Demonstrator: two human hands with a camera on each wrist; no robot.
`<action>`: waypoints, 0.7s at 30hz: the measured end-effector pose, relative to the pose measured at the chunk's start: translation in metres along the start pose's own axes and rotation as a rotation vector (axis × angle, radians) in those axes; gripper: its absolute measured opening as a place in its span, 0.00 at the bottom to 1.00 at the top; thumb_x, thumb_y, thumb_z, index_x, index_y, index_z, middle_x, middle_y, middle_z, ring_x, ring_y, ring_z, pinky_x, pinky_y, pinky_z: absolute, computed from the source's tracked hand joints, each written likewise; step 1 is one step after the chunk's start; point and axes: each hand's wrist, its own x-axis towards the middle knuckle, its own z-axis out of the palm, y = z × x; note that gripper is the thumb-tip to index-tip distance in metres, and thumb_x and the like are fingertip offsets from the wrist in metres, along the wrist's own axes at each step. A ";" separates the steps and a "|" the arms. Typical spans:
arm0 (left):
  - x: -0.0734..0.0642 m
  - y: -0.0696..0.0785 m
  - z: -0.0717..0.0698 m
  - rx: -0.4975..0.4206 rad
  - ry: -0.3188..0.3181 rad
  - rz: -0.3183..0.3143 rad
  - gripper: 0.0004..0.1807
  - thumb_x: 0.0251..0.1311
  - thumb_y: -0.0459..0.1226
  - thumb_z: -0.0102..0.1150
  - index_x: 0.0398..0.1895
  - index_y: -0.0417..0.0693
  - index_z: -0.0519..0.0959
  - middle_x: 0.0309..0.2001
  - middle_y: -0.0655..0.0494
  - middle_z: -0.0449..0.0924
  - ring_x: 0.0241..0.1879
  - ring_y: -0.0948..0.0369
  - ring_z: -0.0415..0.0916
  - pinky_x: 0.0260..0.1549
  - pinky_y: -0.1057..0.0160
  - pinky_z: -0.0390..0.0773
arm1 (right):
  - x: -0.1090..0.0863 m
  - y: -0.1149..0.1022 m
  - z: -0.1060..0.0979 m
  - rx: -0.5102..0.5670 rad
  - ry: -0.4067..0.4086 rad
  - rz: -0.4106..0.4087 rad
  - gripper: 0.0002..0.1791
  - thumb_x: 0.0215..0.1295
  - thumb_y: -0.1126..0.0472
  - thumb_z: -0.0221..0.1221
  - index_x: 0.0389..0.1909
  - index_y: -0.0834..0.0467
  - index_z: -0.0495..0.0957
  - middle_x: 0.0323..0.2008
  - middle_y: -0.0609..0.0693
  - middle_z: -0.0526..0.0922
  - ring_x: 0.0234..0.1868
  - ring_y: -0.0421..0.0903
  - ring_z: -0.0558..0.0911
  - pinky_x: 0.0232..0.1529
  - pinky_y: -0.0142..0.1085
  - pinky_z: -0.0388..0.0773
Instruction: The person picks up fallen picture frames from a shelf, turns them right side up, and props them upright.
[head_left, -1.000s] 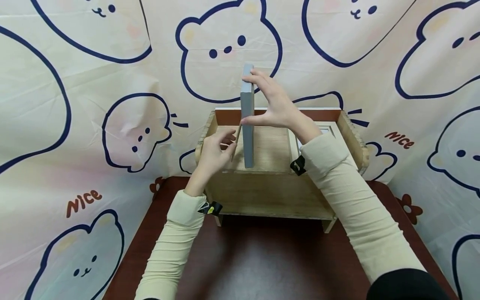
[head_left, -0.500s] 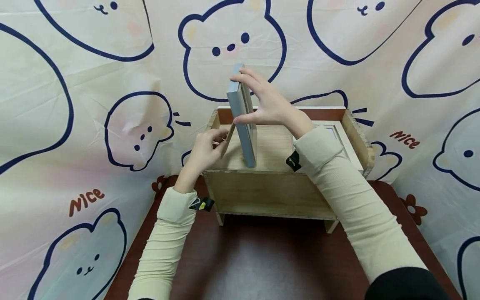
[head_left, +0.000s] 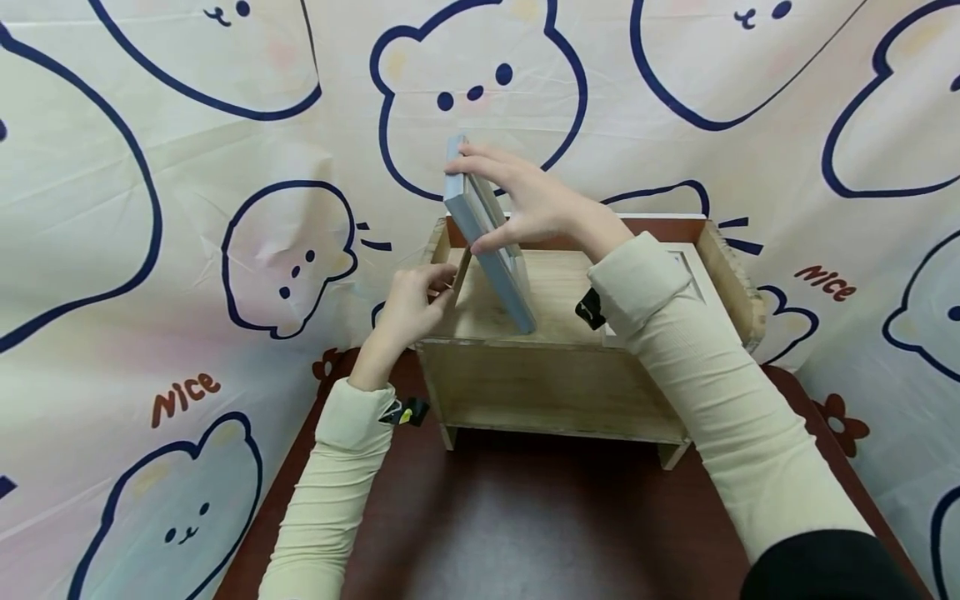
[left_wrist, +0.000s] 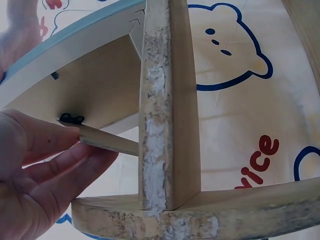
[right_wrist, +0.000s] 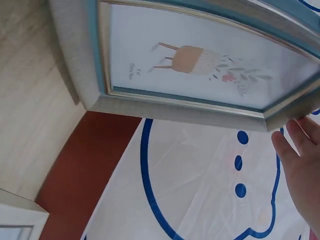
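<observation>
In the head view, a blue-grey picture frame (head_left: 491, 267) leans left, its lower end on top of the wooden shelf unit (head_left: 551, 387). My right hand (head_left: 536, 196) grips its upper end, with the thumb on the near edge. The right wrist view shows the front, a print (right_wrist: 185, 60) of a tan pot with plants, tipped sideways. My left hand (head_left: 408, 308) pinches the hinged stand leg (left_wrist: 107, 139) between thumb and fingers. This leg juts out from the frame's brown back (left_wrist: 100, 80) at a black hinge (left_wrist: 71, 119).
A white picture frame (head_left: 697, 275) lies at the right of the shelf top, partly behind my right forearm. Raised wooden side panels (head_left: 727, 279) and a red-brown back strip (right_wrist: 90, 150) border the top. The unit stands on a dark red-brown table (head_left: 555, 517) before a bear-patterned cloth (head_left: 300, 150).
The blue-grey frame has gone from upright to tilted, its top swinging left with my right hand. My left hand has shifted slightly left, and the stand leg stands out from the back.
</observation>
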 end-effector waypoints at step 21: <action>-0.010 0.015 0.053 -0.133 0.373 0.135 0.31 0.47 0.38 0.66 0.55 0.35 0.71 0.57 0.37 0.64 0.58 0.51 0.61 0.55 0.52 0.64 | -0.001 0.011 0.003 0.207 -0.060 -0.035 0.48 0.47 0.56 0.67 0.69 0.53 0.53 0.71 0.50 0.40 0.69 0.42 0.42 0.64 0.50 0.50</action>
